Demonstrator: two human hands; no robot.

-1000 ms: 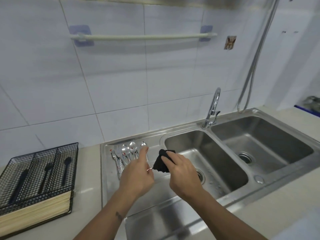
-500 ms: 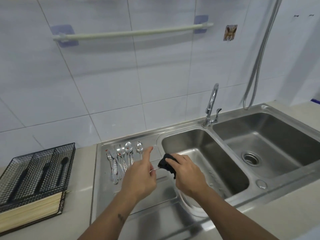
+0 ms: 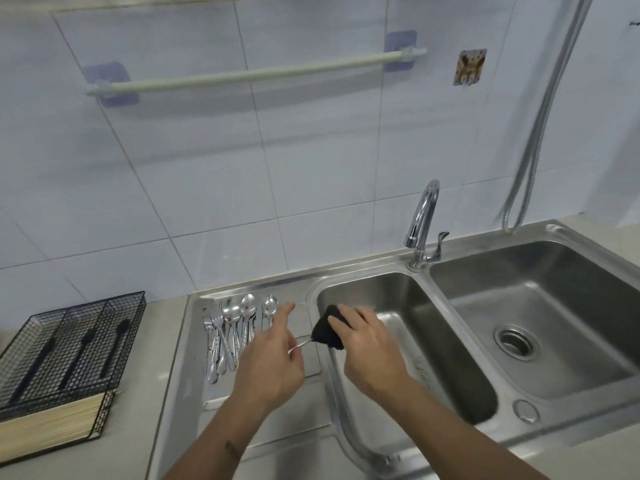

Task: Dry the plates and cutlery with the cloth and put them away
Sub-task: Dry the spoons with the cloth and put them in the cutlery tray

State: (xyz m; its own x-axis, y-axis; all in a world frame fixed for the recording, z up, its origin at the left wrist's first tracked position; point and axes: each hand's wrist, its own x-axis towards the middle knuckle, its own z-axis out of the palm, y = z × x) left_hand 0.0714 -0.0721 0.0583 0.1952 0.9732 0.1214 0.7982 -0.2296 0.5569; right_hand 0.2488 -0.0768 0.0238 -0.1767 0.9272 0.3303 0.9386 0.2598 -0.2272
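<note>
Head view looks down on a steel sink [image 3: 419, 268] set into a pale tabletop [image 3: 138, 441], with a white tiled wall behind it. Both hands meet over the inner edge of the draining board [image 3: 194, 382], just left of the left basin.

The left hand [image 3: 272, 362] pinches the handle end of a thin metal piece of cutlery [image 3: 300, 345]; its forefinger sticks out straight while the other fingers curl in around the handle. Only a short shiny stretch of that cutlery shows, and what kind it is cannot be told, since its far end is buried in the cloth. The right hand [image 3: 363, 341] grips a bunched black cloth [image 3: 325, 332], fingers wrapped over its top and squeezing it around the hidden end of the cutlery.

On the draining board, left of the hands, a row of spoons [image 3: 247, 311] and forks [image 3: 214, 336] lies side by side, bowls and tines toward the wall, some overlapping.

Farther left on the tabletop stands a black wire organizer [image 3: 114, 344] with long compartments holding dark utensils [image 3: 114, 342], and a bundle of pale chopsticks [image 3: 45, 426] fills its near section.

A chrome tap [image 3: 422, 223] rises between the two basins, a towel rail [image 3: 256, 74] is stuck to the tiles above, and a metal hose [image 3: 543, 116] hangs at the right.
</note>
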